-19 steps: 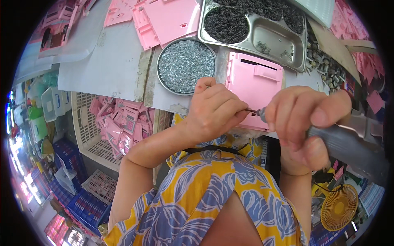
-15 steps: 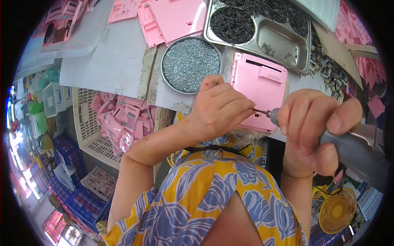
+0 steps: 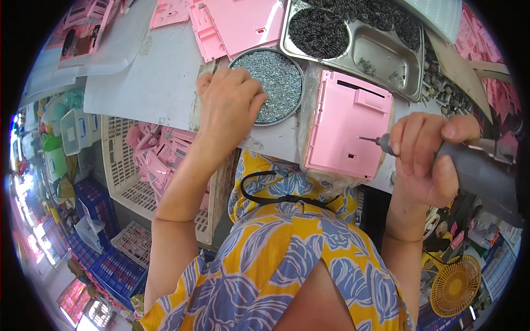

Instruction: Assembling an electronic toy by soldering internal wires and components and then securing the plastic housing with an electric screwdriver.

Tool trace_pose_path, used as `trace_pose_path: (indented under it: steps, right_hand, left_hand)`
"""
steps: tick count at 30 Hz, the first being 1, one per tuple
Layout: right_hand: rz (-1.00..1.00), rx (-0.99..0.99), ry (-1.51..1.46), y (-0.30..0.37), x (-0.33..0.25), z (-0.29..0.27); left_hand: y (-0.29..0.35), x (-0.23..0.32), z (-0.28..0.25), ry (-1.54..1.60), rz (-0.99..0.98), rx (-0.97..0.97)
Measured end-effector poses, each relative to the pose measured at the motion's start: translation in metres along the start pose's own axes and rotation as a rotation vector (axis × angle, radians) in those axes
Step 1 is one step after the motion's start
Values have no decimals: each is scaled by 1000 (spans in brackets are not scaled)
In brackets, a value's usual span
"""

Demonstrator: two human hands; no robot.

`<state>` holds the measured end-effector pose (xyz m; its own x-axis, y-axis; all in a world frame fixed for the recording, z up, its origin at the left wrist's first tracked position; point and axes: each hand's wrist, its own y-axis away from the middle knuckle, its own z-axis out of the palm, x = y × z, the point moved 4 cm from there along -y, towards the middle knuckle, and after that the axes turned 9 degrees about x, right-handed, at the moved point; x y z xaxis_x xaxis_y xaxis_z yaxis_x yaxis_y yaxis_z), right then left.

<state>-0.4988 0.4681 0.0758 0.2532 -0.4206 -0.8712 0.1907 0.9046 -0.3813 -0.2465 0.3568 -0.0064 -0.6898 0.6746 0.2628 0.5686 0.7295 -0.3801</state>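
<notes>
An electric screwdriver (image 3: 469, 171) with a dark grey body lies in my right hand (image 3: 430, 149), fingers wrapped around it. Its thin bit (image 3: 367, 139) points left above a flat pink plastic panel (image 3: 348, 124) with a dark slot near the top and a small square hole below. My left hand (image 3: 229, 102) is over the left rim of a round tin (image 3: 302, 91). Its fingers are curled and the thumb reaches over the small silvery screws (image 3: 276, 80) in the tin. The fingertips are partly hidden, so anything between them does not show.
Behind the panel stands a metal tray (image 3: 417, 83) holding dark springs (image 3: 319, 33). Pink panels (image 3: 243, 27) lie at the back. A white crate (image 3: 121, 176) of pink parts stands lower left. Metal pieces (image 3: 450, 91) lie to the right; a yellow fan (image 3: 455, 284) is below.
My left hand has left the screwdriver's tip and moved left to the tin of screws. The screwdriver has shifted slightly right and up, its bit now showing free of fingers.
</notes>
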Motion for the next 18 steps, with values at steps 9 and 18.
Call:
trace_pose_path:
  steps: [9,18]
  right_hand:
    - [115,217,87,55,-35,-22]
    - [129,186,18,88,-17,-27]
  left_hand:
    - [-37,-10,15,94,23,125]
    - [-39,9,13,149,93,141]
